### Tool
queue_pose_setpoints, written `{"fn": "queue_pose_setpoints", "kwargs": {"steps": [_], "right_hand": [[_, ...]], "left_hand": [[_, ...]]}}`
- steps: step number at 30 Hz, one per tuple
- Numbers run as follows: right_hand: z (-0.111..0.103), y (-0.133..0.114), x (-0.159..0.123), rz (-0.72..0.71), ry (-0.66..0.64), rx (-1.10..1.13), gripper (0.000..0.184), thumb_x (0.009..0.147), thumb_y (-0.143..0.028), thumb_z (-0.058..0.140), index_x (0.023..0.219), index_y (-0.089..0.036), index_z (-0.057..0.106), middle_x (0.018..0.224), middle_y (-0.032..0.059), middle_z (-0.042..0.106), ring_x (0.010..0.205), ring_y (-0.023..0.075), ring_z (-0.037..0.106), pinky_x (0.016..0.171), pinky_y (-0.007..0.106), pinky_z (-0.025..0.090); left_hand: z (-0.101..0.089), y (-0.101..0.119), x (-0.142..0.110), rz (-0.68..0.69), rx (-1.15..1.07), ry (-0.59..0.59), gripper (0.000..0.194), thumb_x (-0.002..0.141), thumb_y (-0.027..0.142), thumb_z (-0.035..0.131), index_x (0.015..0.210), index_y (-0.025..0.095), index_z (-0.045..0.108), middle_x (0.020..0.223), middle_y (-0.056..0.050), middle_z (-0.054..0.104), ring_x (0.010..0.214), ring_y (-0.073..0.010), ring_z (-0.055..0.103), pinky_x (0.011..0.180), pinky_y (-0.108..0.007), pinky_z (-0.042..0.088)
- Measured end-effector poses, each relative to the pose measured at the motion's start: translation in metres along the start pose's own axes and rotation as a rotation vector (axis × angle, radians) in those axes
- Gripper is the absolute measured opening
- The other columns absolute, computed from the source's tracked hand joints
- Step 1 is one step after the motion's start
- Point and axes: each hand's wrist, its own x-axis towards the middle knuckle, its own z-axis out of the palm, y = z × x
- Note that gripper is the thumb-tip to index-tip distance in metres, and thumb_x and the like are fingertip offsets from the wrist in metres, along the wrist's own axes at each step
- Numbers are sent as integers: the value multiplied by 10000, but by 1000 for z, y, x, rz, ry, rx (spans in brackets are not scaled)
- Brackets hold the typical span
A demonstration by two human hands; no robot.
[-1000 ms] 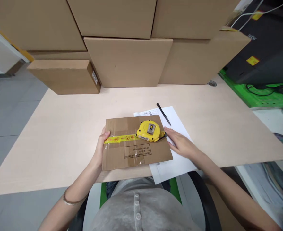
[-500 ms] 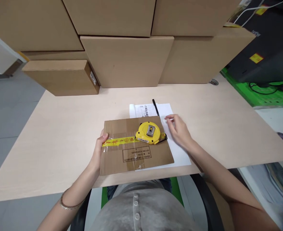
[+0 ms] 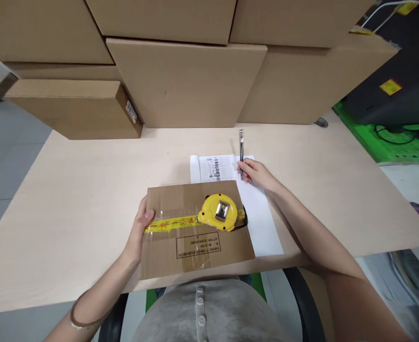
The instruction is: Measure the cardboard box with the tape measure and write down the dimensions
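Observation:
My left hand (image 3: pixel 138 230) grips the left edge of a flat cardboard box (image 3: pixel 166 199), thumb on top and fingers hidden behind it. Yellow printed tape (image 3: pixel 170 223) runs across the box, with a boxed block of print below it. On the box's right half lies a yellow tape measure (image 3: pixel 218 212). My right hand (image 3: pixel 255 173) is closed around a dark pen (image 3: pixel 241 142), held upright above the paper. White sheets (image 3: pixel 262 228), one with a printed list (image 3: pixel 214 167), lie partly under the box.
Large cardboard boxes (image 3: pixel 188 85) are stacked along the back of the wooden table (image 3: pixel 88 190). A smaller box (image 3: pixel 74 111) stands at the back left. To the right are a dark case (image 3: pixel 380 90) on a green surface (image 3: pixel 362 140) and black cables. Table edge runs in front of me.
My right hand has picked up the pen from the paper and tilted it upright. The box with the tape measure appears slightly lower and nearer to me; the camera view has shifted too.

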Motion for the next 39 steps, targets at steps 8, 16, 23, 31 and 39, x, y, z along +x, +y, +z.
{"fn": "queue_pose_setpoints", "kwargs": {"steps": [8, 16, 23, 31, 39], "right_hand": [[17, 1, 0, -24, -20, 324, 516, 720, -657, 823, 708, -254, 502, 476, -34, 584, 392, 105, 487, 395, 242, 347], [17, 1, 0, -2, -47, 366, 396, 739, -479, 843, 644, -247, 536, 465, -34, 597, 391, 101, 487, 396, 238, 384], [17, 0, 0, 8, -58, 339, 393, 749, -447, 820, 581, -242, 530, 434, -39, 558, 376, 92, 452, 419, 250, 374], [14, -1, 0, 16, -72, 313, 382, 748, -433, 807, 566, -245, 528, 435, -28, 571, 386, 102, 469, 432, 259, 385], [15, -2, 0, 37, -69, 291, 387, 736, -421, 810, 559, -244, 514, 439, -35, 553, 374, 97, 451, 404, 250, 353]], "left_hand": [[2, -10, 17, 137, 29, -86, 566, 708, 501, 815, 1213, 261, 725, 1421, -86, 666, 1457, -423, 497, 1032, -474, 563], [8, -14, 34, 294, 36, -283, 471, 747, 511, 807, 1157, 290, 730, 1179, -71, 697, 1002, -282, 654, 770, -385, 605], [11, -13, 34, 365, 44, -352, 452, 781, 524, 766, 1158, 277, 738, 1172, -76, 669, 1069, -301, 647, 841, -404, 602], [9, -12, 31, 343, 76, -371, 422, 830, 515, 745, 1192, 299, 717, 1201, -98, 652, 1088, -347, 645, 823, -478, 608], [5, -15, 32, 352, 70, -408, 435, 856, 501, 719, 1242, 300, 700, 1240, -99, 667, 1116, -327, 658, 851, -443, 619]]}}
